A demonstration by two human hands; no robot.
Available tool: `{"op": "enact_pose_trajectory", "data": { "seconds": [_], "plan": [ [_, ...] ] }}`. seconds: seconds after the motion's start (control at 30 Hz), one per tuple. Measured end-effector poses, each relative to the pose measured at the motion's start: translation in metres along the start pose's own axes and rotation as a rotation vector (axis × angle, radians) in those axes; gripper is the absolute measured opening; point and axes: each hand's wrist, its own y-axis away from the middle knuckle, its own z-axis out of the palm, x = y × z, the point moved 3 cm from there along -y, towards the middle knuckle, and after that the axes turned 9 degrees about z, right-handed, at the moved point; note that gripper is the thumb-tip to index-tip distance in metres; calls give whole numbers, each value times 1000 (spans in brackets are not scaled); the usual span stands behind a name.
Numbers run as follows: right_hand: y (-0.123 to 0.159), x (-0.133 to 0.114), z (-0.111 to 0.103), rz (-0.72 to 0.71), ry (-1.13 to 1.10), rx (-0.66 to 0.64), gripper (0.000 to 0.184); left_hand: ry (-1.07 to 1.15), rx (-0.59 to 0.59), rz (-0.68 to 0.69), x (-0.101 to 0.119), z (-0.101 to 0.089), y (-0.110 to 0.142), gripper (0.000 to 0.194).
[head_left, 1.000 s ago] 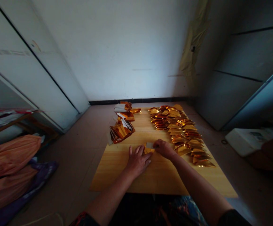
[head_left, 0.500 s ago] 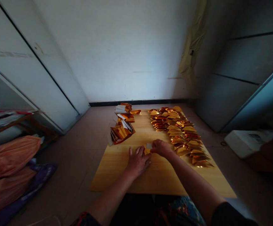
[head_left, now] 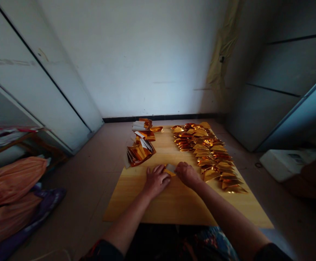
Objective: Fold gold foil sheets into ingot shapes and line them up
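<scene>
A small sheet of gold foil paper (head_left: pixel 169 169), partly folded with a pale grey underside showing, lies on the wooden board between my hands. My left hand (head_left: pixel 155 182) rests palm down with its fingers apart, the fingertips touching the paper's left side. At the right edge, the closed fingers of my right hand (head_left: pixel 188 175) pinch the paper; their tips are partly hidden. Sheets of gold foil paper (head_left: pixel 140 151) stand in loose stacks at the left back. Rows of folded gold paper pieces (head_left: pixel 212 150) cover the board's right side.
The wooden board (head_left: pixel 136 203) stands low over a tiled floor, in front of a white wall (head_left: pixel 147 65). A white box (head_left: pixel 279 163) sits on the floor at right. Orange cloth (head_left: pixel 13 179) lies at left, and cabinets flank both sides.
The paper has turned slightly between my hands. My left hand has shifted a little left, with its fingers drawn in somewhat. My right hand stays at the paper's right edge.
</scene>
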Motion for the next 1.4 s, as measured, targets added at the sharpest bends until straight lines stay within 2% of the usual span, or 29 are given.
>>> {"op": "enact_pose_trajectory", "data": {
  "seconds": [0.17,0.4,0.53,0.63,0.83,1.17,1.4],
  "plan": [
    [21,-15,3,-16,48,15,20,87,30,38,-14,0,-12,11],
    [28,-21,7,-78,6,2,22,163,2,49,-16,1,-15,8],
    [25,-17,10,-139,-30,-19,20,165,1,34,-15,0,-16,9],
    [20,-4,12,-203,-81,-40,16,165,15,20,-15,1,-17,7],
    [12,24,13,-276,-215,51,20,170,14,21,-15,0,-17,3],
    [2,16,25,-269,-213,127,17,147,21,26,-12,-2,-16,4],
    [2,11,20,-434,-465,108,24,141,-3,39,-13,-2,-16,13]
  ]
}}
